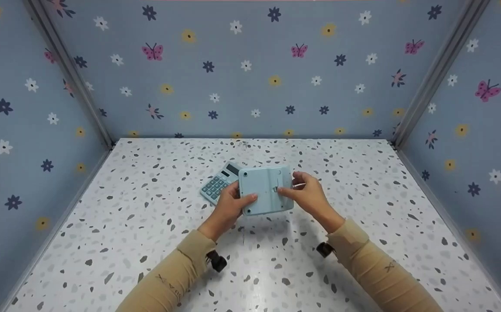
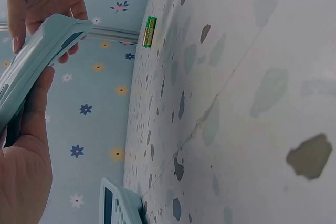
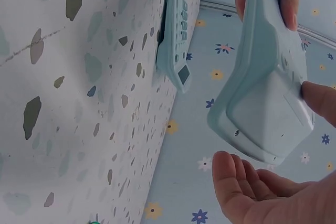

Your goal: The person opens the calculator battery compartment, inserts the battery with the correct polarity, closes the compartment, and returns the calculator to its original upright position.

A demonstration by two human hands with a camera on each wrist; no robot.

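A light-blue calculator (image 1: 261, 184) is held up over the table with its back toward the head camera. My left hand (image 1: 228, 207) grips its left end, thumb across the back and fingers underneath. At the other end, my right hand (image 1: 313, 198) has its thumb on the small latch of the battery cover (image 1: 275, 189). In the right wrist view, the other right fingers lie loosely bent below that end, with a gap to it. Behind the left hand, a second light-blue calculator (image 1: 213, 188) rests keys up on the table, partly covered by the held one.
A green battery (image 2: 149, 31) lies on the speckled white table (image 1: 146, 260), seen in the left wrist view. Blue flowered panels (image 1: 250, 86) with metal corner posts (image 1: 437, 65) enclose the back and both sides. Each wrist carries a small black camera.
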